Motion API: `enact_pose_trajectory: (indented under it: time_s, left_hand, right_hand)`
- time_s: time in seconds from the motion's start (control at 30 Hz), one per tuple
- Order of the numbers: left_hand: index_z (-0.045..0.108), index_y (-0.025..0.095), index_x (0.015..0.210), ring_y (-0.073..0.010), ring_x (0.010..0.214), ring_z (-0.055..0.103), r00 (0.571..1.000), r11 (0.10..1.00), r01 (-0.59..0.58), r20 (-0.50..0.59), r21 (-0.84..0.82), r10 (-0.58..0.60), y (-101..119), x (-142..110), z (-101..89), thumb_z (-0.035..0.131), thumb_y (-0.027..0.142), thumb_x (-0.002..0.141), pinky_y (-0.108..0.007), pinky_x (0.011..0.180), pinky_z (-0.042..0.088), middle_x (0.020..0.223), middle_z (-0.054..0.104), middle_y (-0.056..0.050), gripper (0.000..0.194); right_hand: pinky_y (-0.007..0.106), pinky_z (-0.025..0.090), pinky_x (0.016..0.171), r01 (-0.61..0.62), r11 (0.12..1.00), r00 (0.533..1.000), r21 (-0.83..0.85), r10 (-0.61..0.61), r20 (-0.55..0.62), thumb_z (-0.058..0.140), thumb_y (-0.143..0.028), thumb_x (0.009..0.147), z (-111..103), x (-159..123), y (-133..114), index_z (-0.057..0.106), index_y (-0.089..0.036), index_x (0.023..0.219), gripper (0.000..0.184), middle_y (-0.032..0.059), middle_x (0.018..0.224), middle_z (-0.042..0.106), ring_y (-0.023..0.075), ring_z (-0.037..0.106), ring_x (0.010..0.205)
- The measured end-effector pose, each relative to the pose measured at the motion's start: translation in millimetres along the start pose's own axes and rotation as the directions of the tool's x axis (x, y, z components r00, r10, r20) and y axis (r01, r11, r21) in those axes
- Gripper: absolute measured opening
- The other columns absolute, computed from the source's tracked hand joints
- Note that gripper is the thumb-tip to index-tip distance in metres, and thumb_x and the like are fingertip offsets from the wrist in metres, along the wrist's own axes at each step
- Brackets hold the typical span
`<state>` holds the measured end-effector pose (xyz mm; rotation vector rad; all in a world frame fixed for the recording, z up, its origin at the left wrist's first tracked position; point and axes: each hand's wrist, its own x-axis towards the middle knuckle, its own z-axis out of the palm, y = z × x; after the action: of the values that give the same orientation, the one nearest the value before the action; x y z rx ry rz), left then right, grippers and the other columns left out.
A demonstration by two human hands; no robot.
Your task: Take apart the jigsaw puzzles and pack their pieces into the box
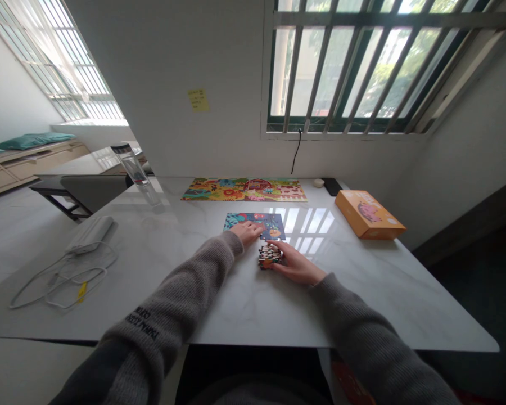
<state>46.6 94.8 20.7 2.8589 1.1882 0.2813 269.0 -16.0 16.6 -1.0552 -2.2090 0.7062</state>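
Note:
A small blue jigsaw puzzle [274, 222] lies partly assembled in the middle of the white table. My left hand [247, 232] rests palm down over its lower left part, fingers stretched out on the pieces and covering some of them. Just below the puzzle stands a stack of puzzle pieces [270, 256], their edges facing me. My right hand [298, 265] holds this stack from the right, with its thumb on the near side and its fingers on the far side.
Two finished picture panels [244, 190] lie along the wall. An orange box [369, 215] sits right, near a black phone [331, 186] and a small white round object [319, 183]. At left are a clear bottle [132, 166] and a white device [90, 233] with a looped cable [105, 270].

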Motion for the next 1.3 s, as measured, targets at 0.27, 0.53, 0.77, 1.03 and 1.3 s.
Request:
enact_pose_trajectory:
  time_s: [0.27,0.53,0.77,1.03,1.3]
  left_hand:
    - [0.054,0.022,0.089,-0.0200,0.065,0.060,0.969,0.976,0.205,-0.124,-0.067,-0.212,8,-17,-11.6,0.056,0.017,0.080,-0.029,0.065,0.043,0.071,0.061,-0.002,0.010]
    - [0.037,0.022,0.070,-0.0161,0.068,0.047,0.930,0.921,-0.010,-0.341,-0.389,-0.134,53,-55,-7.3,0.052,0.019,0.079,-0.029,0.067,0.040,0.075,0.047,0.000,0.018]
    - [0.048,0.021,0.076,-0.0208,0.076,0.051,0.963,0.956,0.024,-0.249,-0.292,-0.100,73,-61,-4.0,0.069,0.046,0.078,-0.035,0.072,0.042,0.088,0.052,-0.004,0.033]
    - [0.053,0.019,0.104,-0.0152,0.073,0.056,0.947,0.812,-0.068,-0.293,-0.580,-0.130,50,-69,14.1,0.058,0.019,0.085,-0.028,0.069,0.045,0.080,0.059,0.000,0.020]
    - [0.054,0.017,0.087,-0.0101,0.060,0.047,0.972,0.758,0.039,-0.151,-0.651,-0.180,51,-70,15.6,0.061,0.022,0.081,-0.023,0.058,0.040,0.072,0.055,0.002,0.011]
  right_hand:
    - [0.049,0.041,0.109,0.007,1.000,1.000,0.004,-0.007,0.001,0.066,-0.024,0.083,-1,0,0,0.040,-0.025,0.146,0.068,0.0128,0.141,0.052,0.0297,0.050,0.131]
    - [0.048,0.043,0.108,-0.003,1.000,0.998,0.021,0.004,-0.059,0.067,-0.027,0.084,4,2,2,0.044,-0.024,0.143,0.064,0.0125,0.138,0.055,0.0292,0.053,0.128]
    - [0.052,0.040,0.109,-0.067,0.997,0.987,-0.023,0.063,-0.145,0.068,-0.030,0.083,6,4,6,0.046,-0.021,0.141,0.063,0.0150,0.137,0.057,0.0335,0.052,0.128]
    - [0.052,0.040,0.108,-0.075,0.996,0.992,-0.053,0.069,-0.110,0.068,-0.030,0.084,1,4,7,0.045,-0.022,0.142,0.063,0.0134,0.136,0.058,0.0328,0.052,0.127]
    - [0.051,0.040,0.108,-0.104,0.994,0.994,-0.022,0.103,-0.047,0.070,-0.026,0.082,-1,3,13,0.042,-0.023,0.145,0.068,0.0139,0.139,0.054,0.0315,0.050,0.128]
